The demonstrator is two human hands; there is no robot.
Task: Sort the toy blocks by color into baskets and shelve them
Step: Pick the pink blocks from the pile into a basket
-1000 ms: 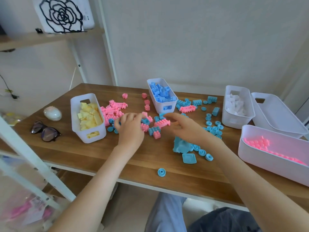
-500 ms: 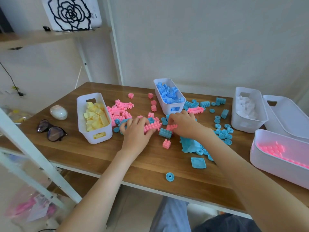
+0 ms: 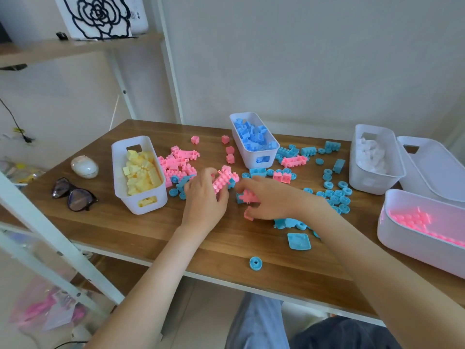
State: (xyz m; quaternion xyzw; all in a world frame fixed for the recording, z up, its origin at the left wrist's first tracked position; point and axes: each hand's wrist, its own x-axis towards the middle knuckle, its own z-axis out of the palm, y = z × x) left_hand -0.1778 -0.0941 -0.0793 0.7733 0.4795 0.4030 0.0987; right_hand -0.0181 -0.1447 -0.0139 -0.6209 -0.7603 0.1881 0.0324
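Hands | left hand [image 3: 205, 200] grip clasps pink brick [image 3: 222, 182] | right hand [image 3: 270, 200] grip pinches pink blocks [image 3: 247, 197], underside hidden

Both hands work among loose blocks on the wooden table [image 3: 141, 233]. The left hand [image 3: 205, 201] grips a long pink block [image 3: 222, 181]; the right hand [image 3: 271, 200] pinches another pink piece [image 3: 247, 197]. 5 white baskets ring the pile.

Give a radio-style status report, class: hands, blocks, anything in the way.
Left hand grips pink blocks. Right hand grips another pink cluster. White basket holding pink pieces sits right. Blue wheels scattered between.
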